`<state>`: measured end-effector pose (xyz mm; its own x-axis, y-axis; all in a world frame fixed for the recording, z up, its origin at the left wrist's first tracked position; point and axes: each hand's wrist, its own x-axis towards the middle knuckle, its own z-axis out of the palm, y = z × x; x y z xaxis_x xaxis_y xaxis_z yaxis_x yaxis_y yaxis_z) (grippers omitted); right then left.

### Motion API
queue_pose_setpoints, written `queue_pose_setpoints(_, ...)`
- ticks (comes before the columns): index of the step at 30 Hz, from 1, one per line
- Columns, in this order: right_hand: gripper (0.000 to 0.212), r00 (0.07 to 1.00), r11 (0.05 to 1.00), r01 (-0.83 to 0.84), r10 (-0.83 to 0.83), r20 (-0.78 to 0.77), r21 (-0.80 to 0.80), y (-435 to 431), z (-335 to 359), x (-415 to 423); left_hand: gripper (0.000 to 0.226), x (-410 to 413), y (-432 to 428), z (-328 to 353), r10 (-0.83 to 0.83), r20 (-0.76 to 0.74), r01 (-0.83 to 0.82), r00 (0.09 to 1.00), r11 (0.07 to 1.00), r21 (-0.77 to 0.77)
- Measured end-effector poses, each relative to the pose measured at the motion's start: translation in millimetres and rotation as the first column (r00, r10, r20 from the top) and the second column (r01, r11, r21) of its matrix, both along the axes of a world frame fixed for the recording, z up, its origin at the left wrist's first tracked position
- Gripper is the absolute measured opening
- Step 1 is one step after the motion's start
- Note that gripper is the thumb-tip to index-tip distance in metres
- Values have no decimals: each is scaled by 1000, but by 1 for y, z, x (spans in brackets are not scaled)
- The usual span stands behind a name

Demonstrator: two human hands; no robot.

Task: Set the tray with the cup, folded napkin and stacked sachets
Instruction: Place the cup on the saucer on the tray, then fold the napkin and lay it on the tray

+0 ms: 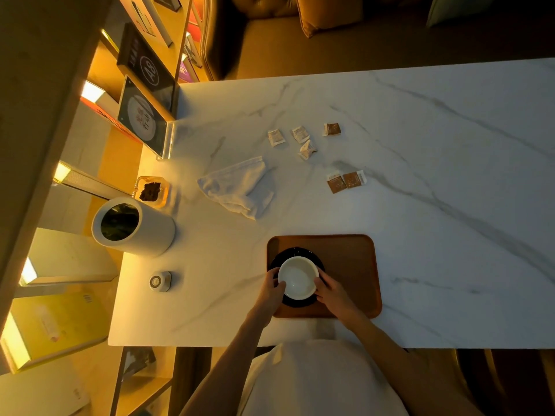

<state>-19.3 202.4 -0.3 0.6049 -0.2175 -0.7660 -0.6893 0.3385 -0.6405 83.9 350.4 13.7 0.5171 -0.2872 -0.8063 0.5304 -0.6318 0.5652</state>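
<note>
The wooden tray (pixel 354 265) lies on the marble worktop (pixel 420 205), at its near edge, and serves as the landmark. On the tray's left half stands a dark saucer (pixel 295 251), its left rim reaching the tray's left border. A white cup (pixel 298 277) sits on the saucer.

The left hand (pixel 274 288) curls its fingers against the cup's left wall; the right hand (pixel 332 291) does the same on the right wall. Both hands grip the cup from opposite sides. No handle is visible.

Handling judgement: the cup looks like rigid, smooth, breakable ceramic and can slide on the saucer. Hold it by the walls below the rim, or carry it by the saucer edge.

Beyond the tray and to its left lies the white napkin (pixel 240 187), crumpled and not yet folded. It is soft and limp; take it by 2 corners to fold it.

Beyond the tray, farther than the napkin, 6 sachets are scattered singly: 3 pale sachets (pixel 300 134) and 3 brown sachets (pixel 345 181). They appear light and flat; pinch each by an edge and stack them. None lies on the tray.
</note>
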Motion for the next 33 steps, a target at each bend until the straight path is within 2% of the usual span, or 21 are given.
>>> queue_pose_setpoints(8,51,999,999,34,-33,-35,37,-3,1,3,51,4,-1,8,-19,-28,20,999,1000,23)
queue_pose_setpoints(9,50,997,999,40,-39,-66,5,-5,3,3,51,8,-1,11,-29,-34,30,999,999,35)
queue_pose_setpoints(11,42,990,983,1,-27,-138,-186,-15,10,5,46,19,-1,17,-29,-43,32,999,996,77)
queue_pose_setpoints(14,34,993,889,-2,-54,-109,-459,-41,23,21,27,51,0,27,2,28,-5,1000,992,127)
queue_pose_setpoints(17,32,999,823,-37,25,-30,-567,-65,42,62,23,94,-4,35,16,134,-32,991,993,113)
queue_pose_setpoints(22,29,990,737,-61,132,55,-673,-87,65,166,31,182,-20,46,40,337,-86,941,989,121)
queue_pose_setpoints(25,28,974,689,-150,226,13,-709,-88,65,225,36,230,-31,44,59,396,-129,916,980,154)
queue_pose_setpoints(29,31,939,572,-285,326,-106,-769,-76,52,284,34,270,-35,32,38,464,-173,885,952,252)
queue_pose_setpoints(33,27,912,503,-360,368,-182,-785,-66,33,322,32,294,-33,17,82,443,-236,893,923,304)
